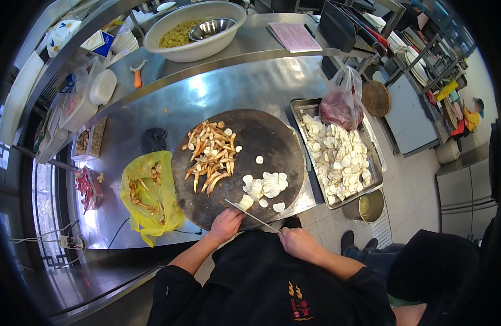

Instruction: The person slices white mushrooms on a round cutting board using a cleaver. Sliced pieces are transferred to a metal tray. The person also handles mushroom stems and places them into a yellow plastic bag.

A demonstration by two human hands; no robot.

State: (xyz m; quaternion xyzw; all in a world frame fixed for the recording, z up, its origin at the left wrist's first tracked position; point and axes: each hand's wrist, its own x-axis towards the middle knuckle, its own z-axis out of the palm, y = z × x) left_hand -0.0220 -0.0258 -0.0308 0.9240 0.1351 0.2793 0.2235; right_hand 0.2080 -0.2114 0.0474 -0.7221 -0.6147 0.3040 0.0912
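Near the front edge of a round dark chopping block (270, 138), my right hand (297, 242) grips a kitchen knife (256, 216) by its handle. The blade slants up and left, beside the fingers of my left hand (228, 223). Those fingers press on a pale vegetable or mushroom piece (245, 202), partly hidden by the hand and blade. Just beyond lies a loose pile of thin white round slices (266, 185). Several long brownish tapered pieces, possibly king oyster mushrooms (211, 153), are heaped at the block's far left.
Left of the block sits a yellow plastic bag (171, 195) with brown scraps. Right of it, a metal tray (332, 203) holds many white slices and a plastic bag of red contents (342, 104). A co-worker's dark sleeve (434, 261) is close on the right. A raised shelf (258, 40) crosses behind.
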